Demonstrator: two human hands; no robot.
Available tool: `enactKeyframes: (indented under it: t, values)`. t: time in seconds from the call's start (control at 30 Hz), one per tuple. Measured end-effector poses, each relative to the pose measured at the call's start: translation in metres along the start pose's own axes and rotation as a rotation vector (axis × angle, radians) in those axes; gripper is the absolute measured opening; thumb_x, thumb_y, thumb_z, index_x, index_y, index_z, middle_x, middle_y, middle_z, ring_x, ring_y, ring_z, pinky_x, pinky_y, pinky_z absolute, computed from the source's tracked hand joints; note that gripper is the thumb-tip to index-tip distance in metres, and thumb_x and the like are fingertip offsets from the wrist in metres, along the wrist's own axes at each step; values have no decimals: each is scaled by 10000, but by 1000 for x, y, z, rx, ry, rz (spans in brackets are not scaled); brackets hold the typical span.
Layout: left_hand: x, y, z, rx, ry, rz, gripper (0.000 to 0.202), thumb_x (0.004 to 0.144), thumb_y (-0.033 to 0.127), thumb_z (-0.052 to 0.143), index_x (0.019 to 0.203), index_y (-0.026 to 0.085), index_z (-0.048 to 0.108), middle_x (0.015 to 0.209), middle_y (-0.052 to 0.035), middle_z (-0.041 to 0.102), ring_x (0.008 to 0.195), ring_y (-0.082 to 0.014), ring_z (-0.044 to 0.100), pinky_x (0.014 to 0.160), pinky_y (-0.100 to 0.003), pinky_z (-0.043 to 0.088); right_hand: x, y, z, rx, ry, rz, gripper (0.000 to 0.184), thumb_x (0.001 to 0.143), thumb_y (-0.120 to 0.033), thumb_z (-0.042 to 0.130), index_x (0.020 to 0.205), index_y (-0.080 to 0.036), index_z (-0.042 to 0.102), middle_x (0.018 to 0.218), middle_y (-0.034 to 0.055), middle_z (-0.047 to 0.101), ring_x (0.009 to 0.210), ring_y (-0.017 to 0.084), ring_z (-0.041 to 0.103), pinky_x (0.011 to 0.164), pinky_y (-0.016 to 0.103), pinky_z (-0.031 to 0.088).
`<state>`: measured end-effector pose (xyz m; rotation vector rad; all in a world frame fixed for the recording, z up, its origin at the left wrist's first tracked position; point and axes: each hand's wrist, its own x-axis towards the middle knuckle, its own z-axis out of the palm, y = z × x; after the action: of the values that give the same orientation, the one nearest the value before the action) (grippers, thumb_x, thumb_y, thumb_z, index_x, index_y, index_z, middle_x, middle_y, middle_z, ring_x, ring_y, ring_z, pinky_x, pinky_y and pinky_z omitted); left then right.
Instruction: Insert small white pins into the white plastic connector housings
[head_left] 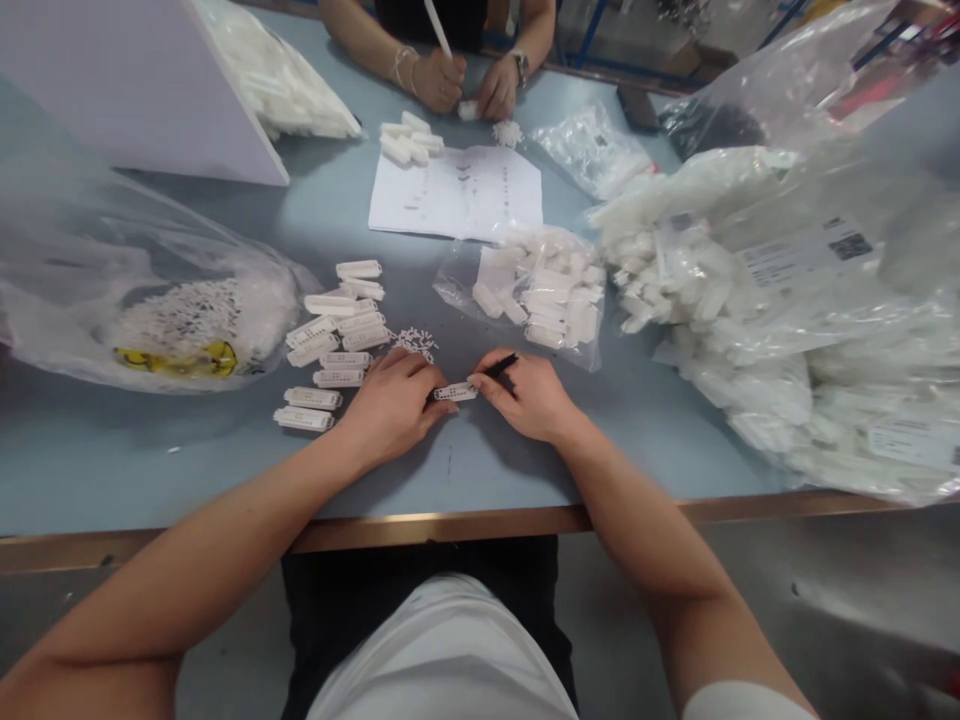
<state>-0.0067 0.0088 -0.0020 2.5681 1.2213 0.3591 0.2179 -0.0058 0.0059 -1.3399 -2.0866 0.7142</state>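
A small white plastic piece with a row of dark holes (455,392) lies between my two hands on the blue-grey table. My left hand (396,402) grips its left end between thumb and fingers. In my right hand (531,393) is a black pen-like tool (501,366), slanting up to the right; the right fingertips meet the piece's right end. Just beyond my left hand is a pile of tiny white pegs (416,343). To its left, several similar white plastic pieces (337,340) lie in loose rows.
A clear bag of white pieces (559,290) lies ahead, before a printed sheet (457,195). Large filled bags (787,300) crowd the right; a bag of tiny white parts (187,330) sits left. Opposite, another person's hands (442,82) work with a white stick.
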Motion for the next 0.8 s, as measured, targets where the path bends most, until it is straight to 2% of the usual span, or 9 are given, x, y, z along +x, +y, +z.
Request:
enactKeyframes:
  t: [0.33,0.57,0.8]
  values:
    - [-1,1,0,22,10,14,246,902,403,709,945,160,714,949,-114,692,996,-327,621,892,-474,506,1,0,3,-44,-26,-150,181,993,-290,502,915,-194,634,891,85,718,880,214,658,797,338,501]
    - [0,0,0,9,6,16,249,910,413,701,946,167,714,939,-106,691,999,-317,622,905,-463,500,1,0,-4,87,16,30,243,984,-389,568,902,-203,703,911,54,756,827,191,698,763,310,505]
    - [0,0,-1,8,3,2,245,913,419,694,944,177,710,956,-103,689,998,-309,618,903,-453,498,1,-1,-1,69,4,3,234,990,-381,565,935,-204,708,944,61,761,887,199,705,816,315,518]
